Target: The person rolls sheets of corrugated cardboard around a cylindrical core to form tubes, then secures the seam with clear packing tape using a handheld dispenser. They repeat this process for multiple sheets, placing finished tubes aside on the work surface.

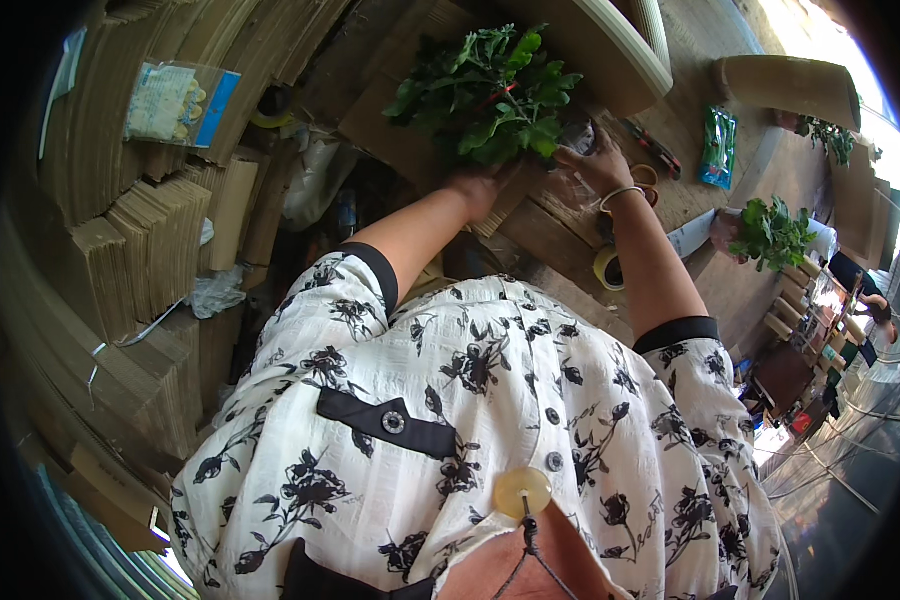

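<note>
A leafy green plant (506, 97) with a small red tie on its stem lies over a brown cardboard piece (375, 124). At the plant's lower right end is a clear plastic-wrapped base (579, 138), and my right hand (601, 163), with a bangle at the wrist, has its fingers around it. My left hand (481, 189) is under the near edge of the leaves, close to a cardboard edge. It is blurred and its fingertips are hidden, so its grip does not show.
Stacked flattened cardboard (131, 247) fills the left. On the wooden table (690, 150) lie a utility knife (656, 150), orange-handled scissors (645, 184), a tape roll (609, 268) and a green packet (718, 148). Another potted plant (772, 234) and a cardboard sleeve (791, 86) sit right.
</note>
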`<action>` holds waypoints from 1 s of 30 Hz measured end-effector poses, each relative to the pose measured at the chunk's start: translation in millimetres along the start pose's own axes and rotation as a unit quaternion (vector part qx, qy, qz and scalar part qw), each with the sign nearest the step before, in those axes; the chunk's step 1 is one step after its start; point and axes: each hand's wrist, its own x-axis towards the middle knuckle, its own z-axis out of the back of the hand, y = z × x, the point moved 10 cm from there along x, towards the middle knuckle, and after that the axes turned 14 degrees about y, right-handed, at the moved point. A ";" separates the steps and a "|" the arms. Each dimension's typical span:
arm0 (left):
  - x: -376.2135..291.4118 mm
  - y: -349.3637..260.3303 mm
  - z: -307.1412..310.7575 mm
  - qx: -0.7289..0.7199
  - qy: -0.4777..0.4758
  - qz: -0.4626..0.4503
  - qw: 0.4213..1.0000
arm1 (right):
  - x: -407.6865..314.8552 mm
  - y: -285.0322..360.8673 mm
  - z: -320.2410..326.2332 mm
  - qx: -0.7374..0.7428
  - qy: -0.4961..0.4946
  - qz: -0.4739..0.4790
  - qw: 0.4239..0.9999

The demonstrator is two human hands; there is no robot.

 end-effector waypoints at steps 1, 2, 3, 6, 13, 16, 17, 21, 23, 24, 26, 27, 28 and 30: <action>-2.9 0.0 0.6 0.008 0.006 0.009 1.000 | -5.7 13.2 0.9 0.002 0.009 0.006 1.000; -4.3 1.3 -0.5 0.016 0.012 0.019 1.000 | -12.2 26.4 2.6 0.004 0.018 0.012 1.000; -3.9 1.9 -1.9 0.003 0.020 0.013 1.000 | -18.8 35.4 3.7 0.007 0.024 0.016 1.000; 11.8 10.7 -20.7 -0.011 0.078 0.007 0.997 | -20.8 33.1 0.2 -0.058 -0.013 -0.005 0.998; 16.9 29.8 -65.7 0.022 0.072 -0.015 0.997 | 12.1 6.8 -21.5 -0.087 0.017 -0.055 0.994; -41.9 16.0 -47.5 0.083 -0.020 -0.045 0.995 | 11.3 9.8 -19.7 -0.074 0.019 -0.056 0.995; -48.0 12.9 -46.4 0.134 -0.033 -0.054 0.989 | 9.8 10.8 -18.9 -0.072 0.019 -0.057 0.996; -29.0 31.4 -73.3 0.192 -0.171 -0.056 0.965 | 17.6 18.9 -20.0 -0.071 0.017 -0.033 0.997; -38.2 23.0 -61.3 0.198 -0.170 -0.074 0.963 | 19.5 17.6 -20.3 -0.064 0.013 -0.044 0.997; -48.2 13.9 -52.8 0.177 -0.187 -0.095 0.962 | 16.5 22.1 -19.4 -0.051 0.029 -0.054 0.997; -67.7 -0.2 -30.7 0.138 -0.220 -0.132 0.957 | 13.7 27.8 -18.0 -0.057 0.023 -0.050 0.997; -74.0 -6.3 -20.2 0.147 -0.237 -0.127 0.952 | 12.8 28.6 -17.2 -0.058 0.019 -0.047 0.997; -79.1 -11.0 -10.2 0.155 -0.255 -0.119 0.947 | 14.5 30.2 -17.3 -0.064 0.016 -0.042 0.997; -80.9 -13.9 -3.1 0.163 -0.266 -0.106 0.944 | 16.5 31.3 -18.3 -0.052 0.017 -0.045 0.997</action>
